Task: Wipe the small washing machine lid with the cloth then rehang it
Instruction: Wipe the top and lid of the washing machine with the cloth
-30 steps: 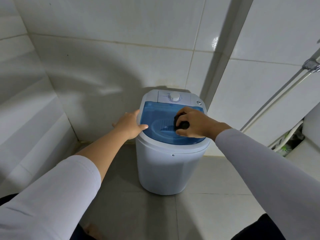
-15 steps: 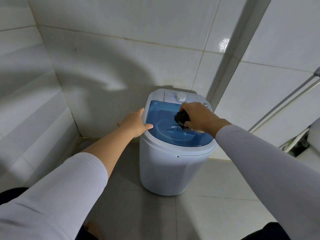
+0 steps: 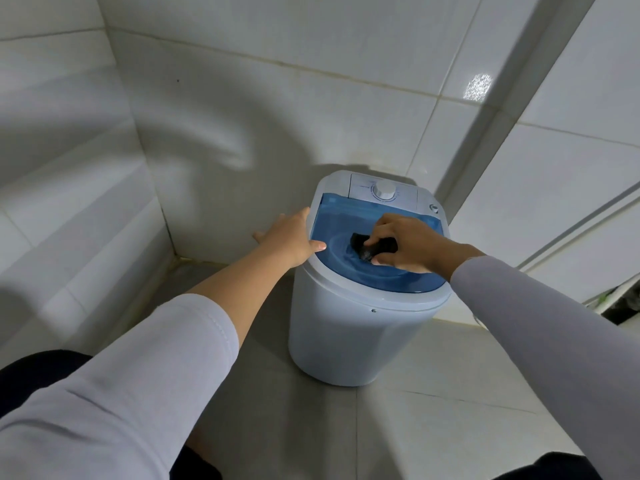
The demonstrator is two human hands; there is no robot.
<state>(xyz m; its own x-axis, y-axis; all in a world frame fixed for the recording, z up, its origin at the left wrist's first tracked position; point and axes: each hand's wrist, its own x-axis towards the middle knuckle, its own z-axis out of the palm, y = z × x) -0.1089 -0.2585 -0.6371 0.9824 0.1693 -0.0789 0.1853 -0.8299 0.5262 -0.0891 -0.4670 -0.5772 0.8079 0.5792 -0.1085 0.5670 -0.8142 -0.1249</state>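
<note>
The dark cloth point(image 3: 372, 247) sits bunched on the middle of the blue lid point(image 3: 346, 233), and it has slid back from the dial end toward the centre dish in the last half second, so the wiping stroke is well under way and rehanging looks some way off. The right hand point(image 3: 403, 244) is curled round it from above, pressing down, while the left hand point(image 3: 291, 239) lies open against the left rim of the washing machine point(image 3: 353, 337), thumb on the lid's edge, steadying it.
</note>
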